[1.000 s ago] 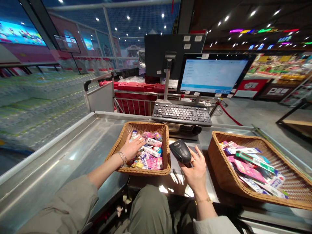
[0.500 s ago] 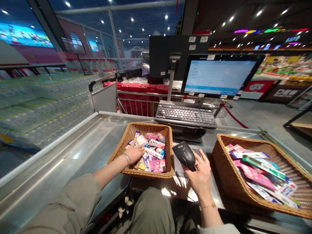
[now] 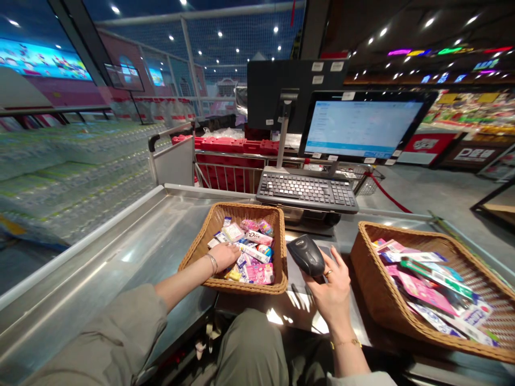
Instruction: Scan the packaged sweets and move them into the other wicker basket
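Note:
My left hand [image 3: 224, 255] reaches into the left wicker basket [image 3: 280, 225], closed and palm down on small packaged sweets. Its fingers are bent; whatever they grip, if anything, is hidden beneath them. Around it lie a Dove chocolate packet [image 3: 258, 237], a pale square pack [image 3: 233, 231], a long white packet [image 3: 255, 252] close to the fingertips and a pink packet [image 3: 260, 273]. My right hand [image 3: 332, 284] holds a black barcode scanner [image 3: 306, 255] beside the basket, with its thumb and some fingers around the body and other fingers raised.
At the right stands a second wicker basket [image 3: 368, 279] with toothbrush-like packs and other flat packages. Behind are a keyboard [image 3: 308, 188], a lit monitor [image 3: 362, 126] and a shopping cart [image 3: 229, 171]. A metal counter [image 3: 132, 252] with a raised edge runs along the left.
My left hand's fingers, spread over the packets before, are now bent down among them, and the hand has shifted slightly toward me. My right hand and the scanner are nearly still.

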{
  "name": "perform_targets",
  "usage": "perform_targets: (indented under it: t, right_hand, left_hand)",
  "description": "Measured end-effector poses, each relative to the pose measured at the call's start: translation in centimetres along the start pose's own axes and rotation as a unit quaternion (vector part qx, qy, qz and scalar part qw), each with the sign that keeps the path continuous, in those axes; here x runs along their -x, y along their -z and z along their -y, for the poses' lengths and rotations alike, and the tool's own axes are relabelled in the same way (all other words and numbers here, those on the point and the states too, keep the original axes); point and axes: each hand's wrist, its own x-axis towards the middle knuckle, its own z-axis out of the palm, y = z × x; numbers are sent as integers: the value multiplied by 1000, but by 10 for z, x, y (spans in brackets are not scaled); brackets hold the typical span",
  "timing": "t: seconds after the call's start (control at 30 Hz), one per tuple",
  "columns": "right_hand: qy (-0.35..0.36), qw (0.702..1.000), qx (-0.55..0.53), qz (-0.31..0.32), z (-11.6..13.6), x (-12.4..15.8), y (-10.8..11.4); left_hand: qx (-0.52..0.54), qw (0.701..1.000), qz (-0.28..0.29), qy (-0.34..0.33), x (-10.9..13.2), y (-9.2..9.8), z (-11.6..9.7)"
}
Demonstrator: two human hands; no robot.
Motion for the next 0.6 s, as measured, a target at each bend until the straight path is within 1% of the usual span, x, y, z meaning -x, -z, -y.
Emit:
perform_targets:
  t: [0.23, 0.6]
  right_hand:
    - [0, 1000, -8, -4, 0, -1, 1]
    - [-4, 1000, -9, -4, -2, 1, 5]
  left_hand:
    - [-15, 999, 19, -33, -6, 7, -7]
    - [2, 995, -10, -103, -7, 9, -8]
